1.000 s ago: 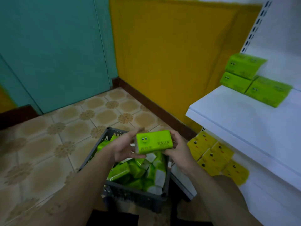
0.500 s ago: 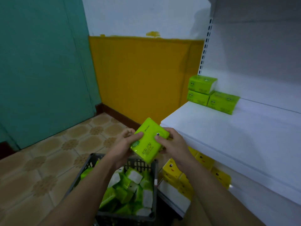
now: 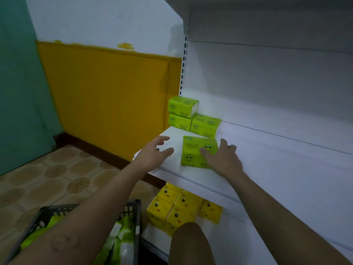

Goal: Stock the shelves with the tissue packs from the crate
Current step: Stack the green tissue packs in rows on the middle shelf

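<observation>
On white shelf (image 3: 267, 159), four green tissue packs (image 3: 198, 150)

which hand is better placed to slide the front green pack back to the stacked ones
Right. The right hand holds the green pack on the shelf, thumb across its top; the left hand hovers open, apart from it, near the shelf's corner.

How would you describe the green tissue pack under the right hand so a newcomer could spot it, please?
Look at the white shelf above the yellow packs. Near its front edge lies a green tissue pack, held by the right hand. Unlike the three green packs stacked behind, it lies alone.
</observation>
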A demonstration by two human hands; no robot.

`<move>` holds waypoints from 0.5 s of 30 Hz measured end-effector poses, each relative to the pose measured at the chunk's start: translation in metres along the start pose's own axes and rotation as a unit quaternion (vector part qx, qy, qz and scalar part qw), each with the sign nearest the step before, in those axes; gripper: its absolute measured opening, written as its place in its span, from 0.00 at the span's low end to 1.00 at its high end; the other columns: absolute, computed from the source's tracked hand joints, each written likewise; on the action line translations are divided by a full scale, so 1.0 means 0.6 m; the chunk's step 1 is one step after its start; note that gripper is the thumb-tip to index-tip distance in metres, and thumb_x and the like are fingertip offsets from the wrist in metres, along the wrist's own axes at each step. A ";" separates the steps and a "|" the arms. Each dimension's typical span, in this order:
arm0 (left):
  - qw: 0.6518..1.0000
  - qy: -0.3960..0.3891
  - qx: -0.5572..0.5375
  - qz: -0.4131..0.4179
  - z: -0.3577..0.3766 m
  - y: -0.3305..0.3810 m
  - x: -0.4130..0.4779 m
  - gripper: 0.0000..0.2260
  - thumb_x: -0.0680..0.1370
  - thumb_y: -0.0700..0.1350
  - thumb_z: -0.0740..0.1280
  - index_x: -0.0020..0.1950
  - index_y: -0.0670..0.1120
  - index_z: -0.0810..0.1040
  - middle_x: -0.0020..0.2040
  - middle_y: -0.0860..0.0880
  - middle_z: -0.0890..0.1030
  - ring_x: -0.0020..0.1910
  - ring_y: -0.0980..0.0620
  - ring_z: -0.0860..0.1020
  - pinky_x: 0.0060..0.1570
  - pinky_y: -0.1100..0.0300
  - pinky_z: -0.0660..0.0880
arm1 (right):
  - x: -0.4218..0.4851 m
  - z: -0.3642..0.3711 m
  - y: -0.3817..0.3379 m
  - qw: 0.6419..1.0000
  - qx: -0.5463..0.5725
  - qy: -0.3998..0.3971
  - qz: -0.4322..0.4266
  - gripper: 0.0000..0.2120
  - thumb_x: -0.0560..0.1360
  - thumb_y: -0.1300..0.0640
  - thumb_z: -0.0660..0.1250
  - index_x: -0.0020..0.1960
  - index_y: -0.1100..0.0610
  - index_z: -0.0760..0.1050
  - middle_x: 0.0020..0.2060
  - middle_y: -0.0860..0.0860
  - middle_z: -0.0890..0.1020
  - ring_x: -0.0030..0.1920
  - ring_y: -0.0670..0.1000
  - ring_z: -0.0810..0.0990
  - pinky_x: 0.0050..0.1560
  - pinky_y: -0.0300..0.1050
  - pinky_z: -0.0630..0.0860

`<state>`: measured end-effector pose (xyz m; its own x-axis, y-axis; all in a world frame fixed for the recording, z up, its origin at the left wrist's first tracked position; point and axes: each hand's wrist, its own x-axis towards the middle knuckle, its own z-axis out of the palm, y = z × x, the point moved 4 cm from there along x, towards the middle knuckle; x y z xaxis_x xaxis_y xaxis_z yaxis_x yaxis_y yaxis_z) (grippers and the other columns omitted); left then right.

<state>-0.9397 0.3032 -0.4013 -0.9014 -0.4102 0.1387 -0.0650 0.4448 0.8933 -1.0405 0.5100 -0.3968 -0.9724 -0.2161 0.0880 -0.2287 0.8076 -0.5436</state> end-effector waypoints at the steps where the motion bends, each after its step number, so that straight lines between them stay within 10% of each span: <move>1: 0.998 -0.018 0.065 0.014 0.010 0.003 0.008 0.21 0.78 0.50 0.68 0.70 0.54 0.71 0.69 0.50 0.71 0.66 0.48 0.71 0.60 0.55 0.70 | 0.004 -0.005 -0.001 0.997 -0.056 0.010 -0.046 0.43 0.71 0.30 0.62 0.78 0.47 0.51 0.76 0.59 0.54 0.72 0.62 0.62 0.68 0.57 0.66; 4: 0.966 -0.086 0.243 0.017 0.030 0.002 0.027 0.22 0.78 0.53 0.67 0.72 0.55 0.68 0.72 0.49 0.70 0.67 0.48 0.72 0.59 0.58 0.68 | 0.021 0.001 -0.013 0.969 -0.146 -0.068 -0.187 0.41 0.70 0.33 0.66 0.77 0.38 0.50 0.78 0.55 0.44 0.77 0.58 0.50 0.74 0.56 0.58; 7: 0.921 -0.140 0.364 -0.002 0.039 0.005 0.037 0.19 0.78 0.55 0.65 0.69 0.55 0.73 0.67 0.49 0.75 0.62 0.48 0.74 0.52 0.59 0.70 | 0.054 0.012 -0.007 0.963 -0.154 -0.125 -0.184 0.38 0.73 0.42 0.69 0.77 0.38 0.53 0.78 0.55 0.49 0.75 0.58 0.60 0.70 0.51 0.63; 15: 0.878 -0.194 0.438 0.002 0.031 0.019 0.052 0.18 0.80 0.56 0.62 0.68 0.56 0.75 0.68 0.53 0.74 0.64 0.50 0.73 0.55 0.59 0.70 | 0.126 0.027 -0.041 0.967 -0.201 -0.018 -0.157 0.33 0.70 0.42 0.71 0.71 0.47 0.63 0.65 0.55 0.64 0.59 0.59 0.75 0.55 0.49 0.74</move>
<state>-0.9768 0.3103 -0.3949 -0.9691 -0.1810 -0.1677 -0.2131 0.9566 0.1987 -1.1076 0.4649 -0.3900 -0.8511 -0.4991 0.1629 -0.5195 0.8453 -0.1250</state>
